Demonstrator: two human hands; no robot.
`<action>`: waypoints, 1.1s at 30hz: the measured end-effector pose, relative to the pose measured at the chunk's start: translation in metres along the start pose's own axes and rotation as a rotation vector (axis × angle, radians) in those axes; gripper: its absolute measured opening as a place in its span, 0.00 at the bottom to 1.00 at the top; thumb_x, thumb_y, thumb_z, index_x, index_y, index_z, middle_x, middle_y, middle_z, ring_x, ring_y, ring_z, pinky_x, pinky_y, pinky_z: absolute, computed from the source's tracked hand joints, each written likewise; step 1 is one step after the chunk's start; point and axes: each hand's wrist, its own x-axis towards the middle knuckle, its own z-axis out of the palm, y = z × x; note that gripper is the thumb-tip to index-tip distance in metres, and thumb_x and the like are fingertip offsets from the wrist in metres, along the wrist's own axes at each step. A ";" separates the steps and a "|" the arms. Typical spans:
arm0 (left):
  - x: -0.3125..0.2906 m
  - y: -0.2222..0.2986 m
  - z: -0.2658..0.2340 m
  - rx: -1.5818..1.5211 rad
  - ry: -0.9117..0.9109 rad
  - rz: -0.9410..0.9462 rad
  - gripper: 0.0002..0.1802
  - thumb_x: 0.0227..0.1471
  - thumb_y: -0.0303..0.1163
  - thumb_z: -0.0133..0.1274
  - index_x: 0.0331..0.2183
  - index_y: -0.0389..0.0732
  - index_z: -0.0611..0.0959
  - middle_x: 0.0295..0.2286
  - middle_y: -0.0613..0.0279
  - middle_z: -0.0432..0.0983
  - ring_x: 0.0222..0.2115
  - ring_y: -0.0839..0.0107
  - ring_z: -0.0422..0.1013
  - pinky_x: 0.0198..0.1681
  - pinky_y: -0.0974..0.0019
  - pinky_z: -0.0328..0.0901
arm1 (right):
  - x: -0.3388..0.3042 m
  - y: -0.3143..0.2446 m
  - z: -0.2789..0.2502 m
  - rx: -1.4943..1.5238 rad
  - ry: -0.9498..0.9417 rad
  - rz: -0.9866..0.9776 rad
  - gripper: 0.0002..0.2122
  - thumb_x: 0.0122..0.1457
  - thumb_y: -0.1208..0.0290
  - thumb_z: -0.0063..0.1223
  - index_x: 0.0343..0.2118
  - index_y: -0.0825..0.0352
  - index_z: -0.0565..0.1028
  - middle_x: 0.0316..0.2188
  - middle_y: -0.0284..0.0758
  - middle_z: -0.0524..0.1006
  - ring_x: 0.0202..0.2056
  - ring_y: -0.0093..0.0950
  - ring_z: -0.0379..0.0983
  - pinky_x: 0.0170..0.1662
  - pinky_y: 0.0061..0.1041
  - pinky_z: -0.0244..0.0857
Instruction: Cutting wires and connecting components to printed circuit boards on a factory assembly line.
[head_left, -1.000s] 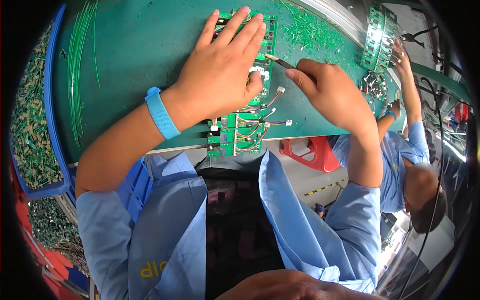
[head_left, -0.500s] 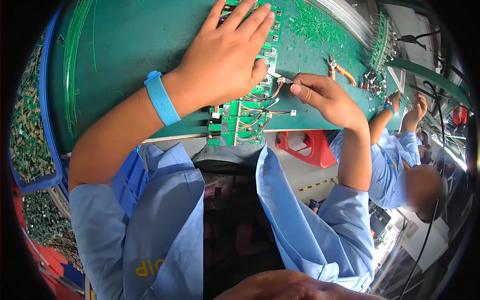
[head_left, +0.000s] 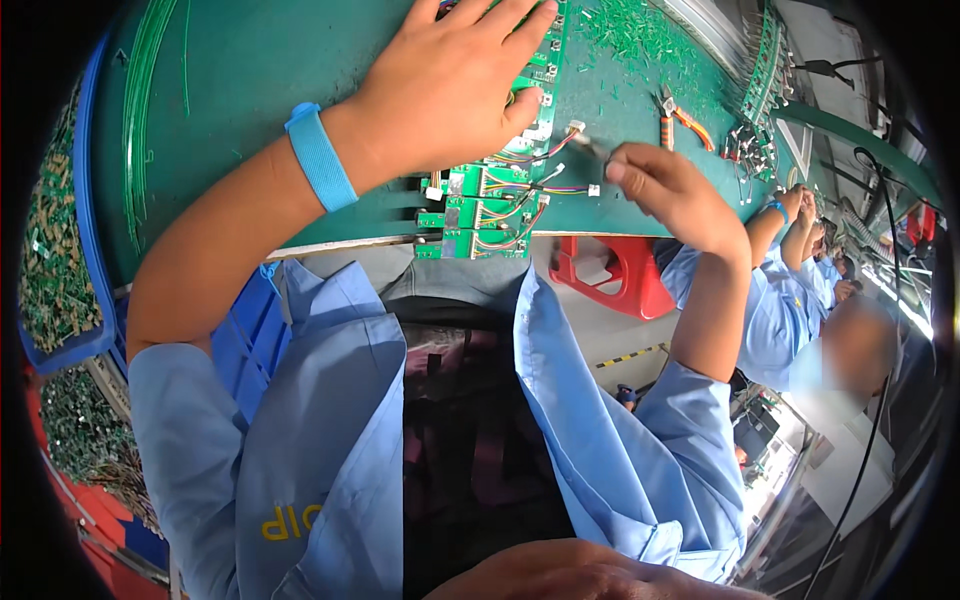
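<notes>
On the desk (head_left: pixel 270 100), boards (head_left: pixel 457 215) ran toward the near side from beneath my left hand (head_left: pixel 442 92), splayed flat. My right hand (head_left: pixel 680 195) curled round a blurred tool (head_left: pixel 593 152), best steered clear of the wires (head_left: pixel 560 189), I judged.

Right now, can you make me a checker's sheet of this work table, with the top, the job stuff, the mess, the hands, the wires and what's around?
Surface: green worktop, with small dark marks.
Job things: green circuit boards in a row, reaching the near edge; slim tool, too blurred to name.
Clutter: green scraps; long green strips; orange-handled cutters.
Hands: left hand spread over the boards; right hand gripping the tool.
Cables: coloured wires on the boards, some ending in white connectors.
Surroundings: filled blue bin at left; red plastic stool and a co-worker in blue at right.
</notes>
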 end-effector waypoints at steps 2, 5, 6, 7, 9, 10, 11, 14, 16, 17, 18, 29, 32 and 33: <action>0.000 -0.001 -0.007 -0.013 -0.030 0.002 0.39 0.59 0.42 0.53 0.63 0.23 0.74 0.64 0.33 0.69 0.70 0.37 0.60 0.74 0.28 0.47 | 0.003 0.018 0.001 0.203 -0.159 0.056 0.13 0.77 0.61 0.55 0.39 0.66 0.81 0.27 0.25 0.73 0.29 0.19 0.63 0.33 0.20 0.57; -0.010 0.014 -0.019 -0.070 -0.096 -0.005 0.41 0.58 0.44 0.55 0.65 0.25 0.73 0.66 0.37 0.67 0.72 0.40 0.58 0.75 0.28 0.45 | 0.004 0.031 0.020 0.304 -0.179 0.016 0.12 0.77 0.62 0.55 0.40 0.65 0.81 0.27 0.24 0.73 0.29 0.18 0.63 0.34 0.19 0.56; -0.014 0.021 -0.026 -0.097 -0.129 -0.006 0.42 0.58 0.45 0.57 0.65 0.26 0.73 0.67 0.38 0.67 0.72 0.41 0.57 0.75 0.29 0.44 | 0.004 0.033 0.027 0.354 -0.186 -0.006 0.12 0.77 0.62 0.55 0.40 0.65 0.81 0.28 0.24 0.73 0.29 0.18 0.62 0.34 0.19 0.56; -0.020 0.029 -0.033 -0.124 -0.161 -0.007 0.43 0.57 0.45 0.58 0.66 0.28 0.72 0.68 0.40 0.66 0.73 0.43 0.56 0.75 0.29 0.43 | 0.002 0.035 0.031 0.404 -0.193 -0.028 0.11 0.76 0.63 0.55 0.41 0.65 0.82 0.28 0.23 0.73 0.30 0.17 0.62 0.35 0.19 0.56; -0.031 0.043 -0.049 -0.171 -0.226 -0.019 0.45 0.57 0.47 0.61 0.68 0.30 0.71 0.70 0.44 0.64 0.74 0.46 0.54 0.76 0.29 0.42 | -0.002 0.035 0.035 0.405 -0.155 -0.031 0.11 0.76 0.63 0.55 0.41 0.65 0.81 0.28 0.23 0.73 0.30 0.18 0.62 0.34 0.19 0.56; -0.035 0.048 -0.055 -0.191 -0.257 -0.027 0.46 0.57 0.47 0.62 0.68 0.32 0.71 0.71 0.46 0.63 0.75 0.47 0.53 0.77 0.30 0.41 | -0.004 0.034 0.037 0.400 -0.118 -0.036 0.11 0.76 0.63 0.55 0.41 0.65 0.81 0.28 0.24 0.73 0.30 0.18 0.62 0.34 0.19 0.56; -0.039 0.051 -0.060 -0.211 -0.286 -0.035 0.47 0.56 0.48 0.63 0.69 0.33 0.70 0.72 0.48 0.62 0.76 0.49 0.52 0.77 0.30 0.40 | -0.006 0.032 0.038 0.394 -0.082 -0.041 0.11 0.76 0.63 0.55 0.41 0.66 0.81 0.28 0.24 0.73 0.29 0.18 0.62 0.34 0.19 0.56; -0.042 0.061 -0.055 -0.227 -0.301 -0.076 0.49 0.55 0.50 0.65 0.70 0.35 0.70 0.73 0.50 0.61 0.76 0.50 0.51 0.77 0.29 0.39 | -0.012 0.022 0.045 0.359 -0.022 -0.052 0.12 0.76 0.63 0.55 0.40 0.66 0.81 0.28 0.25 0.73 0.29 0.18 0.62 0.34 0.19 0.56; -0.050 0.072 -0.043 -0.214 -0.251 -0.143 0.52 0.54 0.54 0.67 0.70 0.36 0.70 0.74 0.51 0.60 0.77 0.51 0.50 0.77 0.27 0.38 | -0.015 0.012 0.052 0.283 0.030 -0.072 0.12 0.76 0.62 0.55 0.40 0.67 0.81 0.28 0.25 0.73 0.29 0.19 0.62 0.34 0.20 0.56; -0.054 0.075 -0.039 -0.208 -0.226 -0.175 0.53 0.53 0.55 0.68 0.71 0.37 0.70 0.74 0.51 0.60 0.77 0.51 0.50 0.77 0.27 0.37 | -0.015 0.008 0.053 0.245 0.057 -0.082 0.13 0.76 0.62 0.55 0.39 0.67 0.81 0.27 0.25 0.73 0.29 0.19 0.63 0.34 0.20 0.56; -0.056 0.076 -0.037 -0.207 -0.225 -0.175 0.53 0.53 0.55 0.68 0.71 0.37 0.70 0.74 0.51 0.60 0.77 0.51 0.50 0.77 0.27 0.37 | -0.015 0.006 0.054 0.244 0.057 -0.082 0.13 0.76 0.62 0.55 0.39 0.67 0.81 0.27 0.25 0.73 0.29 0.19 0.63 0.34 0.20 0.56; -0.062 0.080 -0.021 -0.065 -0.181 -0.174 0.43 0.59 0.43 0.59 0.70 0.33 0.70 0.73 0.52 0.61 0.77 0.51 0.50 0.76 0.26 0.41 | -0.021 -0.027 0.053 -0.083 0.097 -0.002 0.17 0.77 0.59 0.53 0.37 0.70 0.79 0.22 0.31 0.73 0.25 0.24 0.63 0.30 0.28 0.60; -0.063 0.080 -0.020 -0.014 -0.180 -0.155 0.41 0.58 0.37 0.55 0.69 0.32 0.71 0.73 0.51 0.63 0.77 0.51 0.51 0.76 0.27 0.42 | -0.033 -0.056 0.063 -0.469 0.201 0.066 0.17 0.78 0.58 0.51 0.41 0.70 0.79 0.24 0.29 0.75 0.27 0.21 0.66 0.31 0.26 0.60; -0.063 0.079 -0.017 -0.018 -0.184 -0.150 0.41 0.58 0.37 0.55 0.69 0.32 0.71 0.73 0.51 0.63 0.77 0.51 0.51 0.76 0.27 0.42 | -0.035 -0.056 0.062 -0.464 0.202 0.070 0.17 0.78 0.58 0.51 0.41 0.70 0.79 0.24 0.29 0.75 0.27 0.21 0.66 0.31 0.26 0.60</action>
